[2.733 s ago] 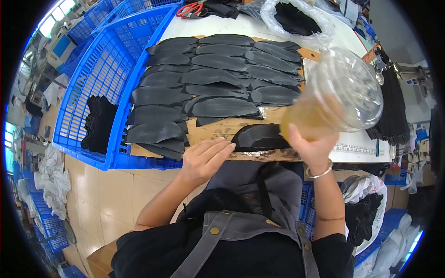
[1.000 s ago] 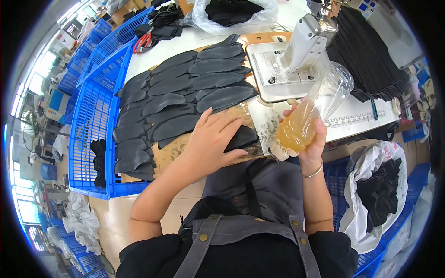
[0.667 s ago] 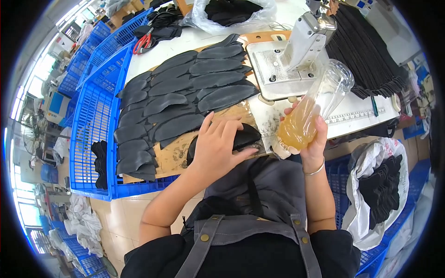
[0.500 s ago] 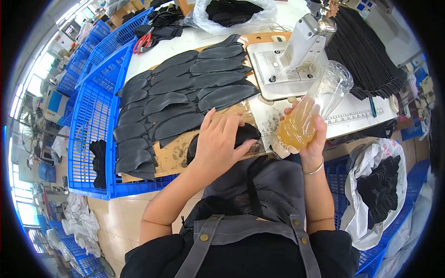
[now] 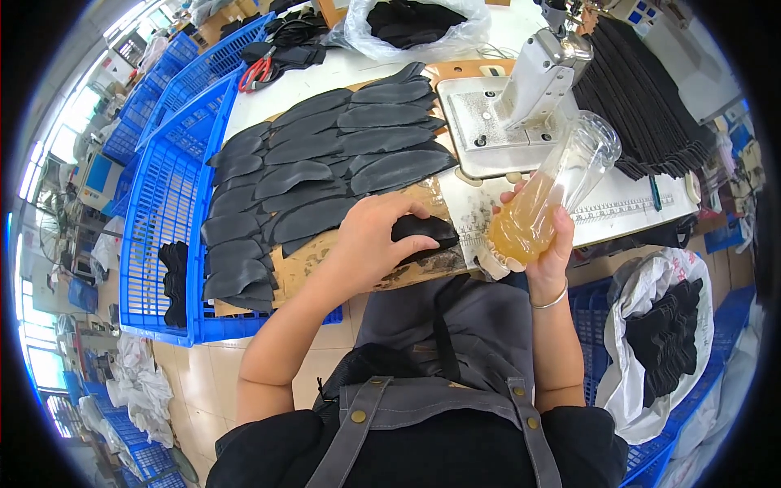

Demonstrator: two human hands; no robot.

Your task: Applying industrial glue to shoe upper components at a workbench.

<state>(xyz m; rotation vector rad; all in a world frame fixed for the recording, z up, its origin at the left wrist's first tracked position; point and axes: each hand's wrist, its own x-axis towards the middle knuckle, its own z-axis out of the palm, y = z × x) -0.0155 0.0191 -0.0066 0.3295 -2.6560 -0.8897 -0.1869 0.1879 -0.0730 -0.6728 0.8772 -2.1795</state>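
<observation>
My right hand [image 5: 548, 252] grips a clear plastic bottle [image 5: 561, 187] tilted neck-down, with amber liquid pooled in its lower end. A crusted, cream-coloured tip [image 5: 493, 262] sits at that end, just above the table edge. Across from it, my left hand [image 5: 378, 240] pinches a dark curved fabric piece [image 5: 421, 236] between thumb and fingers at the board's near edge. The fingertips are partly hidden by the piece. Beyond this hand, several black leaf-shaped pieces [image 5: 305, 175] lie in overlapping rows on a stained brown board [image 5: 325, 248].
A metal sewing machine [image 5: 521, 106] stands behind the bottle, with stacked black strips [image 5: 643, 98] right of it. Blue crates [image 5: 195, 321] flank the table at left. Red-handled scissors [image 5: 256, 73] lie at the back. A white sack [image 5: 614, 382] of black pieces sits low right.
My left hand has shifted slightly left and its spread fingers have closed on the dark piece. That piece's left part no longer shows below the hand. The bottle has barely moved.
</observation>
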